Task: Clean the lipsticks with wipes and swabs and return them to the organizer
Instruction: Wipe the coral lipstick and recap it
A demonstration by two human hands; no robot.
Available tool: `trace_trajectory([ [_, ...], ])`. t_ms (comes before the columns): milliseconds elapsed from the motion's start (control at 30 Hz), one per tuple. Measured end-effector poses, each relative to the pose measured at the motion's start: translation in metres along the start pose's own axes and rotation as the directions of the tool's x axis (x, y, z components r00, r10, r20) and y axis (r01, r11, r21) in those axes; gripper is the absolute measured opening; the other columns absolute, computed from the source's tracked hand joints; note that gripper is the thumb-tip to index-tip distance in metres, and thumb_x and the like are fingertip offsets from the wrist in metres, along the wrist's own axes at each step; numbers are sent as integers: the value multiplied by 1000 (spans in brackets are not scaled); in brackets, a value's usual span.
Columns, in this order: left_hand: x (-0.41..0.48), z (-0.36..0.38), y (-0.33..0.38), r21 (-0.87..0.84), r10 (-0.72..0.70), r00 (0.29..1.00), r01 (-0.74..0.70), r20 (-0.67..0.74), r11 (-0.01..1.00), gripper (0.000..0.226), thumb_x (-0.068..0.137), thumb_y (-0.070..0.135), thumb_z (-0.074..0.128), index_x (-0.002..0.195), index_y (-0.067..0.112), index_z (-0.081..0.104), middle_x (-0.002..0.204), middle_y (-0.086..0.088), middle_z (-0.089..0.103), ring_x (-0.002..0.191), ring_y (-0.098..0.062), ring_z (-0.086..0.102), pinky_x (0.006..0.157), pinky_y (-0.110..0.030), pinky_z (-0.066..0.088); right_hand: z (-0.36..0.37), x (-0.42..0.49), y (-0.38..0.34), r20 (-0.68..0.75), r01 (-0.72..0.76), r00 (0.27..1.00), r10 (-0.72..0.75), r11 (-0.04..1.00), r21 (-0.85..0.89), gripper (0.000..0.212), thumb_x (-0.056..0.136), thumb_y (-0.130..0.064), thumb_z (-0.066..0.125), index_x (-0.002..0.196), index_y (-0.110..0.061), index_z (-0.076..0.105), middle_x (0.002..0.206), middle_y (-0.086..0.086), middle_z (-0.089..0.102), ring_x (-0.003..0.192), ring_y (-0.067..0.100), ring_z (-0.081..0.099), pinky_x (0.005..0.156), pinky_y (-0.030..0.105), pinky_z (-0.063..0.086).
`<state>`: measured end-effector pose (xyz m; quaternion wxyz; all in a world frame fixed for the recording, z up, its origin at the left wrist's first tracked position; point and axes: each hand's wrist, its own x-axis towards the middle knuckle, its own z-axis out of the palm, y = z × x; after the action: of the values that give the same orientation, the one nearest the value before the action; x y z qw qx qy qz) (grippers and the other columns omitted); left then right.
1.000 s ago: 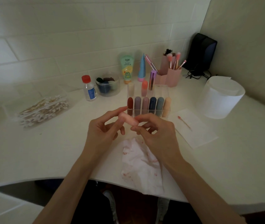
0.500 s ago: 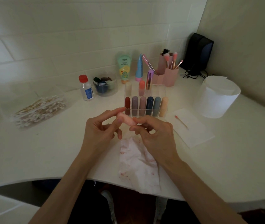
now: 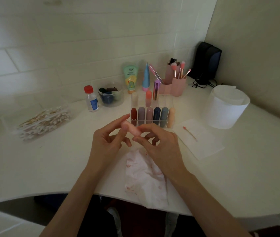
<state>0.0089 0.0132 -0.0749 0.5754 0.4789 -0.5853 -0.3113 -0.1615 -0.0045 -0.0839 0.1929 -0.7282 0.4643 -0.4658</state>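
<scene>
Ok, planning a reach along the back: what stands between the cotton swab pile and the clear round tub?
A small red-capped bottle stands upright between the cotton swab pile and the clear round tub; the head view shows it.

The left forearm (image 3: 74,194) and the right forearm (image 3: 204,197) are bare as far as the lower edge of the view. The left hand (image 3: 106,144) and the right hand (image 3: 163,146) are bare too, with long, slim fingers. Lower down there is dark clothing (image 3: 50,201), too dim to tell more, and two pale grey shapes that look like shoes (image 3: 114,216).
</scene>
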Motion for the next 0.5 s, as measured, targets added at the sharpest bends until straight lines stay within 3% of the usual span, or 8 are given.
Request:
trace_trajectory([
  [133,9,1,6,17,-22,998,23,-58,1000,33,101,19,60,134,21,63,95,5,76,61,-18,69,55,-16,48,-2,2,-2,46,-28,999,27,999,25,44,85,-38,79,126,-26,69,114,-14,74,86,3,70,78,13,55],
  [300,36,4,26,-43,-54,973,45,-222,998,26,98,31,65,123,21,67,101,5,77,64,-16,70,52,-19,48,-5,3,-1,34,-18,999,17,999,30,49,87,-27,80,133,-26,61,121,-11,65,84,2,68,77,10,52],
  [400,67,9,32,24,-6,957,14,-289,1000,27,98,35,66,117,16,69,100,3,76,64,-13,70,53,-17,46,-7,3,1,-26,-18,999,19,999,45,45,90,-24,78,131,-23,62,121,-10,63,81,4,65,73,7,50],
  [500,98,20,36,136,88,961,-54,-261,989,25,99,31,66,115,12,68,97,3,74,63,-12,70,59,-19,53,-10,3,3,-71,-67,995,70,997,47,41,92,-20,75,131,-24,63,119,-11,62,82,2,62,76,12,53],
])
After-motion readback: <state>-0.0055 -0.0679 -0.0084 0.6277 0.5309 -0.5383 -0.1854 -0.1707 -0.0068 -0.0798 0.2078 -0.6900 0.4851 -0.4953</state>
